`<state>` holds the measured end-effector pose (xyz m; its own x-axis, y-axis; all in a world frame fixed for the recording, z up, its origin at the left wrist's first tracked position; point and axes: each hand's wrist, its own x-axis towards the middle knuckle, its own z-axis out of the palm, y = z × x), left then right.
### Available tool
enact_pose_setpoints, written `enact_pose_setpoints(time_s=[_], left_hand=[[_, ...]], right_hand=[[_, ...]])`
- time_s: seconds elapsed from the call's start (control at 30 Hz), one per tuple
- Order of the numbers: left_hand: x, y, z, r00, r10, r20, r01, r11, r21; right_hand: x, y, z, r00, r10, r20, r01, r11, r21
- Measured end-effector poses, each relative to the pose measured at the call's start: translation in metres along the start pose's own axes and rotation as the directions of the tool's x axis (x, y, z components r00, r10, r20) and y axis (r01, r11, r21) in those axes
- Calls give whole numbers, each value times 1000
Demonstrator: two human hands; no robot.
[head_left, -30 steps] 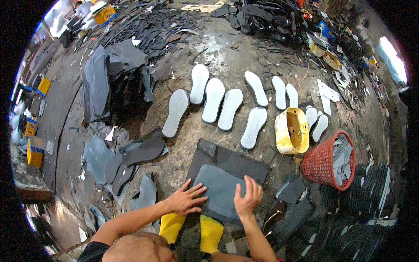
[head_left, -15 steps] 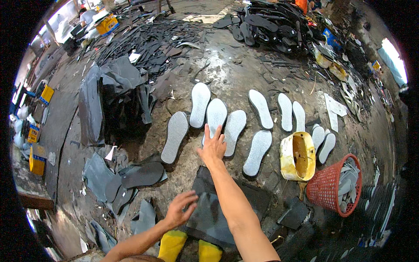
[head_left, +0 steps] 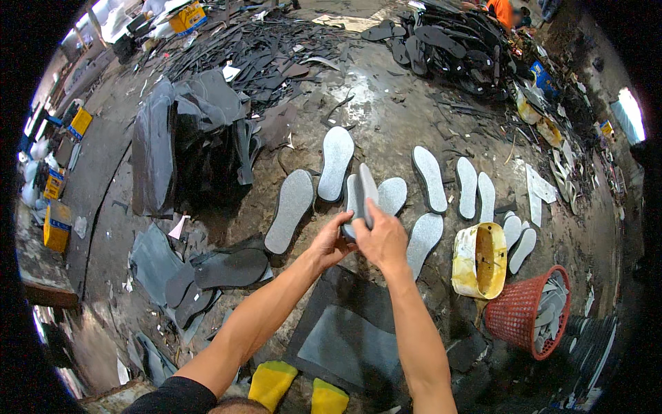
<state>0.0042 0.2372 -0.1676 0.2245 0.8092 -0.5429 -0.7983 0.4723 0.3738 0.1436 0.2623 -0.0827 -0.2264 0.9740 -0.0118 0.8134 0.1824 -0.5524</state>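
Grip: left hand [head_left: 332, 243], right hand [head_left: 383, 240] clasping grey, foot-shaped sole [head_left: 368, 185] between them;
Hidden: near end, behind hands;
Right of grip: yellowed oval plastic tub [head_left: 465, 265], brownish inside; red perforated plastic basket [head_left: 512, 314] of grey scraps [head_left: 548, 309]

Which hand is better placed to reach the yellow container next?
Likely the right hand, though it grips a sole: it is nearer the yellow container, which lies to its right; the left hand is farther off.
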Motion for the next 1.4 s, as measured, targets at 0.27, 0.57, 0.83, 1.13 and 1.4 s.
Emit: enact_pose_setpoints(time_s=[0.27, 0.57, 0.83, 1.13, 1.4], left_hand=[[-24, -2, -45, 997, -25, -74, 18, 995, -100], [-109, 2, -80, 990, 88, -110, -66, 981, 183], [-182, -22, -126, 681, 706, -194, -45, 304, 952], [-274, -61, 33, 821, 261, 507, -570, 370, 733], [-290, -54, 26, 949, 84, 303, -293, 584, 757]], right_hand=[[43, 29, -79, 824, 411, -389, -121, 799, 589], [-12, 47, -156, 611, 371, -699, -3, 884, 467], [-127, 50, -204, 559, 430, -709, 273, 712, 647], [-272, -53, -39, 921, 359, 154, -199, 89, 976], [-306, 18, -108, 778, 467, -420, 77, 592, 802]])
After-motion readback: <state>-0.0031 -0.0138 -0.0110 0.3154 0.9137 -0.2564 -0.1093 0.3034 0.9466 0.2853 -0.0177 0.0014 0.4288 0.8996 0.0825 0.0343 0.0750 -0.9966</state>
